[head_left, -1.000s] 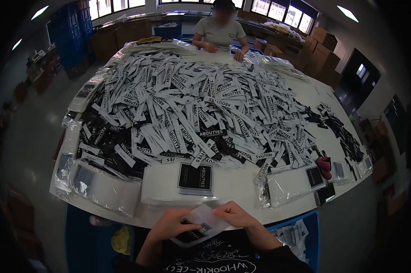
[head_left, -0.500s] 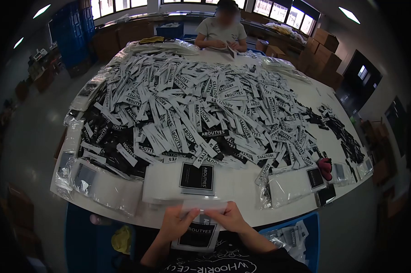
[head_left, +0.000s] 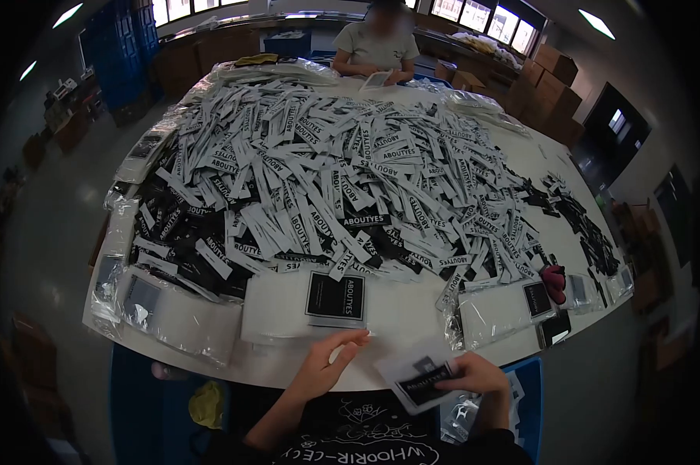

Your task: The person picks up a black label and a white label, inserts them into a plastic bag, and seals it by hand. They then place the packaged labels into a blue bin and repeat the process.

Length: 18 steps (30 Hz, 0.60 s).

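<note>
My right hand (head_left: 475, 375) grips a clear plastic packaging bag (head_left: 400, 397) by its right side. A black "ABOUTYES" panel shows on the bag, slightly blurred. It is held tilted above the table's front edge, near the blue bin (head_left: 530, 387). My left hand (head_left: 327, 366) is empty, with thumb and fingers apart. It hovers just below a stack of flat plastic bags (head_left: 276, 310), whose black "ABOUTYES" card face (head_left: 335, 296) points up.
A wide heap of white and black "ABOUTYES" strips (head_left: 311, 178) covers the table. Wrapped bag bundles lie left (head_left: 187, 318) and right (head_left: 493, 314). Another blue bin (head_left: 152, 411) stands at front left, with yellow plastic (head_left: 206, 404). Across the table a person (head_left: 375, 50) handles a pale item.
My hands have separated. The right has carried the bag rightward toward the bin, while the left has let go and moved near the stack. The person opposite has lowered their pale item.
</note>
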Available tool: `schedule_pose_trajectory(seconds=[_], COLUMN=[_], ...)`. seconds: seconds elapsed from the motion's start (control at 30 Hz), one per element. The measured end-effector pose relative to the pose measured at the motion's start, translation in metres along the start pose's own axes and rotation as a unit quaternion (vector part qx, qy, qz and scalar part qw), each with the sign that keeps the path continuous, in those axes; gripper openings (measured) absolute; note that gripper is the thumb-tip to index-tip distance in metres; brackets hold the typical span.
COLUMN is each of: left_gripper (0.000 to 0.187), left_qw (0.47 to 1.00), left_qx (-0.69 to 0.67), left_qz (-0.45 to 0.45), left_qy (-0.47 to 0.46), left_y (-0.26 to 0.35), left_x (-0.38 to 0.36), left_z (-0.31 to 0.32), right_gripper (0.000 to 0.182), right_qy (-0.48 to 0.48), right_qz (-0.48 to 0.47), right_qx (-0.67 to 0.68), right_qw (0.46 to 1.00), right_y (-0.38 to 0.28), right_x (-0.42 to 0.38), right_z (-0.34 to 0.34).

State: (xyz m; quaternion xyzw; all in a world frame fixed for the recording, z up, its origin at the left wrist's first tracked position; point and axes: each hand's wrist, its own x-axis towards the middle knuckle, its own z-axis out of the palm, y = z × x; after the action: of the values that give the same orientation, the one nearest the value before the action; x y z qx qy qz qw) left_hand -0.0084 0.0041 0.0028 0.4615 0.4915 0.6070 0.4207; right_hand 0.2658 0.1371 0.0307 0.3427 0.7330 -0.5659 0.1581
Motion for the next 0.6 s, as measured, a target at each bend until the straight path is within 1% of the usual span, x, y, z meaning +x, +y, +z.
schedule_pose_trajectory(seconds=[0.03,0.07,0.13,0.17,0.23,0.27,0.33,0.37,0.4,0.43,0.47,0.53,0.6], left_gripper=[0.023,0.023,0.024,0.024,0.025,0.025,0.031,0.031,0.033,0.035,0.035,0.035,0.034], left_qw=[0.999,0.999,0.988,0.988,0.966,0.966,0.899,0.897,0.873,0.845,0.842,0.852,0.853], left_qx=[0.033,0.03,0.155,0.152,0.247,0.246,0.397,0.399,0.453,0.505,0.51,0.49,0.489], left_qz=[-0.039,-0.039,0.008,0.007,0.073,0.074,0.18,0.182,0.18,0.175,0.174,0.181,0.182], left_qy=[-0.01,-0.013,0.014,0.011,0.035,0.033,0.044,0.046,0.036,0.025,0.026,0.03,0.039], left_y=[-0.005,-0.009,-0.016,-0.02,-0.026,-0.028,-0.033,-0.038,-0.045,-0.051,-0.055,-0.06,-0.061], left_x=[0.001,0.004,0.009,0.012,0.02,0.024,0.032,0.033,0.03,0.027,0.025,0.023,0.023], left_z=[-0.003,-0.003,-0.002,0.001,0.007,0.01,0.015,0.016,0.015,0.014,0.012,0.01,0.01], right_gripper=[0.041,0.041,0.052,0.052,0.057,0.048,0.038,0.035,0.032,0.031,0.029,0.032,0.04], right_qy=[-0.052,-0.05,0.064,0.065,0.134,0.174,0.239,0.257,0.273,0.299,0.324,0.352,0.447], right_qz=[0.061,0.064,0.189,0.193,0.074,0.006,-0.142,-0.182,-0.223,-0.257,-0.29,-0.276,-0.267], right_qx=[-0.15,-0.15,-0.222,-0.221,-0.213,-0.133,-0.109,-0.078,-0.044,-0.041,-0.036,-0.023,-0.2], right_qw=[0.985,0.985,0.954,0.954,0.965,0.976,0.954,0.946,0.935,0.918,0.9,0.894,0.83], right_y=[0.005,0.001,-0.006,-0.005,-0.006,-0.017,-0.029,-0.041,-0.055,-0.069,-0.083,-0.111,-0.117], right_x=[-0.019,-0.035,-0.059,-0.06,-0.055,-0.043,0.001,0.026,0.052,0.08,0.109,0.165,0.223], right_z=[-0.012,-0.012,-0.007,-0.008,-0.014,-0.013,-0.013,-0.014,-0.016,-0.02,-0.024,-0.032,-0.033])
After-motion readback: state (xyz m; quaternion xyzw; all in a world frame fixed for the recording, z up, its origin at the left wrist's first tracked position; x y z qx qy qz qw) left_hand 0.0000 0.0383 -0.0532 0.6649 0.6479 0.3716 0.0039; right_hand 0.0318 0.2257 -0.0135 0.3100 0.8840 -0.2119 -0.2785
